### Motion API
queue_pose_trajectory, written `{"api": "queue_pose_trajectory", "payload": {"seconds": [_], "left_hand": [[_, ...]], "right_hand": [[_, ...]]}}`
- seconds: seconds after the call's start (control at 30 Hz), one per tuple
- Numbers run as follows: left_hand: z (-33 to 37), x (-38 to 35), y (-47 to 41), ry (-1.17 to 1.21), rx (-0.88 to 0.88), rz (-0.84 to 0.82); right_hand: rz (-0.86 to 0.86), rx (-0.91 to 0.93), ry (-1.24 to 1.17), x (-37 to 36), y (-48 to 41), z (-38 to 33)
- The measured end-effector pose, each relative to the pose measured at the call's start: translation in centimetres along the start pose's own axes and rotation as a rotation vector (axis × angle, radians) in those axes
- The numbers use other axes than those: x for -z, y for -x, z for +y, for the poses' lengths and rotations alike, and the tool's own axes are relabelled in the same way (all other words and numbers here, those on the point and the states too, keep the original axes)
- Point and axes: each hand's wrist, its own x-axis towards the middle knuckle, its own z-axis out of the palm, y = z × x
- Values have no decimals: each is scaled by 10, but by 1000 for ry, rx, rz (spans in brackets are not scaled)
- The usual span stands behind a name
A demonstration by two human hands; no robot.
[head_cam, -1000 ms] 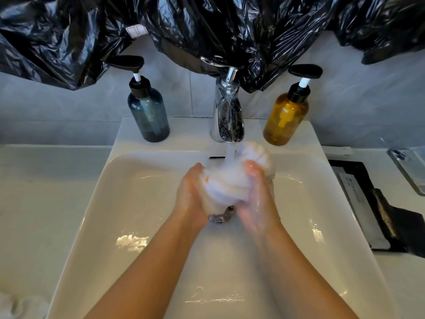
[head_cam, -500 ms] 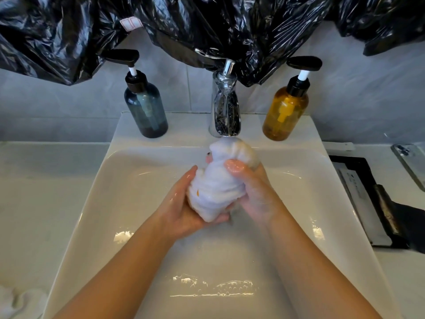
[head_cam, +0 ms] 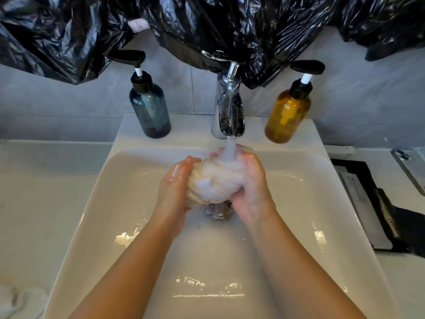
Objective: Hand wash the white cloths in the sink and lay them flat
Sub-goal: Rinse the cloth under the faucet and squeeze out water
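While 1 stream of water point(head_cam: 230, 149) runs from the chrome faucet point(head_cam: 230, 107), I hold 1 wadded white cloth point(head_cam: 213, 183) under it, just above the drain point(head_cam: 218, 210) toward the back of the sink point(head_cam: 92, 203). My left hand point(head_cam: 176, 188) cups the wad's left side with fingers curled against it. My right hand point(head_cam: 251, 192) grips the right side, its fingers wrapped over the top where the water lands. Both of my hands are wet and soapy.

1 small patch of foam point(head_cam: 124, 238) sits on the basin's left slope. 1 crumpled white cloth point(head_cam: 21, 300) lies on the countertop point(head_cam: 46, 192) at its front left corner, partly cut off by the frame.

2 pump bottles stand upright on the sink's back ledge: 1 blue-grey bottle point(head_cam: 150, 109) left of the faucet and 1 amber bottle point(head_cam: 287, 116) right of it. Right of the sink, the countertop carries 1 black tray point(head_cam: 400, 219) and, at the far right edge, 1 phone point(head_cam: 411, 168). Black plastic sheeting point(head_cam: 207, 24) hangs on the wall above.
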Motion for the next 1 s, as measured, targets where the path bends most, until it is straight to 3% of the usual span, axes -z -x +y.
{"api": "queue_pose_trajectory", "payload": {"seconds": [0.17, 0.3, 0.47, 0.57, 0.73, 0.87, 1.0], "left_hand": [[3, -15, -3, 140, 234, -8], [0, -19, -11, 116, 351, -76], [-5, -19, -7, 199, 170, -31], [-17, -16, -9, 264, 25, -17], [-21, -5, -2, -59, -251, -85], [-12, -7, -2, -156, -179, -187], [-17, -26, 5, -121, -69, -285]], "right_hand": [[-152, 192, 53, -6, -9, -2], [-172, 130, 63, -5, -15, -7], [-52, 81, 119, -12, -19, -10], [27, -99, -14, -6, -8, 0], [51, -255, -72, 16, 7, 5], [39, -182, 135, 15, 10, 6], [81, 96, 299, 10, 20, 13]]}}
